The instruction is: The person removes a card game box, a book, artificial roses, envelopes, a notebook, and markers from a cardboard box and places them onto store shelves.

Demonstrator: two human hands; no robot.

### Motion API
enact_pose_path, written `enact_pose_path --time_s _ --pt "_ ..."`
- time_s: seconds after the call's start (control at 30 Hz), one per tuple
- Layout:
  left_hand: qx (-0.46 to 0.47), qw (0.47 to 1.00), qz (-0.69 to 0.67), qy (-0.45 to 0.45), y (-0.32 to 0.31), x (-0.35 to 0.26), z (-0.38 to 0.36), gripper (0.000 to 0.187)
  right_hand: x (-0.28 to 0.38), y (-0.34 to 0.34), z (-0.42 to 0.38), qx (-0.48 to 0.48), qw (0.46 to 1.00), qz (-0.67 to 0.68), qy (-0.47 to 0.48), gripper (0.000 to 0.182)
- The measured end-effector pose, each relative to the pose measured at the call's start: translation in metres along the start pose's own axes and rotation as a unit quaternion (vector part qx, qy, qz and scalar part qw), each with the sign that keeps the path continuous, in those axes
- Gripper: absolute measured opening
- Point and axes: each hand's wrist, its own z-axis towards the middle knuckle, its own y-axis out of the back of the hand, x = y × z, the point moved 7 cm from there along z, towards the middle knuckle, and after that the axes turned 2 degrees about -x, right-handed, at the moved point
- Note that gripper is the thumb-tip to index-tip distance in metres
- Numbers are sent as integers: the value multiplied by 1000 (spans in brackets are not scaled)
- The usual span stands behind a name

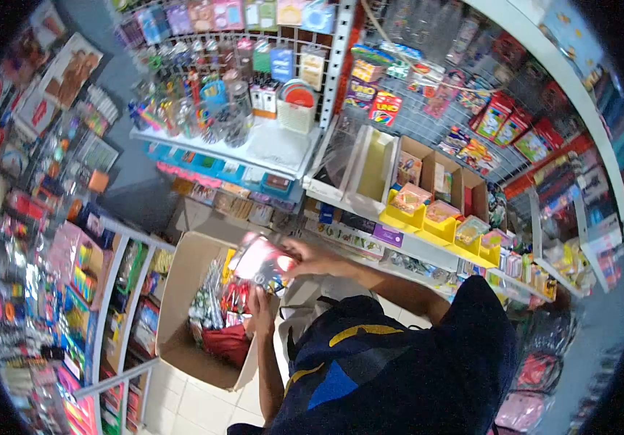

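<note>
A small glossy pack, pale pink and white with a dark red part, is held up over the near side of a cardboard box. Glare and motion blur hide its print. My right hand grips its right end, fingers closed around the edge. From below, my left hand pinches its lower edge, beside the box's rim. Inside the open box lie clear-wrapped items, red packets and a dark red bag or cloth.
Shelving packed with goods stands left of the box. Ahead, a white shelf holds pens and cups. To the right, yellow bins line a shelf beneath hanging card games. Pale floor tiles show below the box.
</note>
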Motion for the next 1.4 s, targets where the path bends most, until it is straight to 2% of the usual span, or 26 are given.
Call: enact_pose_path --time_s 0.03,0.1,0.13,0.17,0.2,0.23,0.3,0.33,0.37,0.43,0.47,0.57,0.6,0.63,0.7,0.73,0.77,0.83,0.93,1.03,1.07,1.13,1.17,1.2,1.27,1.4 --pt "21 999 42 1 -18 -11 11 24 -30 5 -3 3 992 122 39 94" --pt "50 996 72 12 -62 -42 24 26 -27 35 -35 -32 992 123 -10 93" --pt "103 994 -15 44 -81 -29 32 26 -24 49 -43 -60 992 106 23 92" --pt "105 986 -67 107 -109 -50 32 22 -19 67 -50 -87 991 83 55 90" --pt "137 987 0 80 -131 -67 36 20 -18 81 -59 -115 988 62 84 89" --pt "166 982 67 52 -150 -76 40 20 -13 98 -66 -131 988 25 77 70" --pt "205 972 45 106 -181 -71 49 26 -55 133 -60 -121 980 158 24 66" --pt "223 965 34 132 -193 -67 51 30 -40 151 -66 -157 966 169 113 56" --pt "228 968 20 107 -204 -63 56 33 -32 168 -72 -180 964 149 127 59" --pt "239 970 -9 51 -225 -55 72 40 -48 223 -76 -317 926 68 195 63" --pt "259 965 -10 32 -228 -57 78 47 -45 249 -81 -360 905 85 208 66" --pt "238 965 104 25 -209 -40 94 49 -50 342 -86 -462 849 62 247 68" --pt "193 974 119 -13 -198 -42 94 39 -73 380 -80 -466 847 94 240 70" --pt "175 975 139 -12 -183 -32 94 40 -91 411 -73 -469 843 125 231 71" --pt "142 973 180 -12 -148 -1 97 41 -38 430 -98 -555 791 -41 253 65" --pt "118 975 190 -11 -127 18 97 39 -41 444 -99 -537 816 33 211 67" --pt "94 976 199 -10 -108 37 96 38 -41 458 -95 -527 812 84 236 69" --pt "53 968 245 -15 -98 42 91 36 -49 487 -87 -540 801 77 248 71" --pt "0 941 336 -40 -90 25 77 36 -40 499 -84 -558 797 43 227 69" --pt "-19 967 250 -37 -86 30 71 33 -78 520 -63 -534 815 49 220 68" --pt "-28 963 265 -43 -83 33 69 33 -86 521 -59 -519 828 68 201 68" --pt "-50 953 294 -55 -79 35 68 33 -90 519 -55 -538 813 20 224 68" --pt "-49 946 315 -55 -80 35 67 33 -93 517 -54 -545 805 -3 233 69" --pt "-47 939 336 -55 -79 35 65 34 -107 521 -52 -547 815 45 186 68" --pt "-31 941 335 -47 -80 33 63 37 -96 523 -53 -549 807 7 219 68" --pt "-12 942 332 -47 -80 32 58 40 -69 507 -66 -539 806 47 238 65"
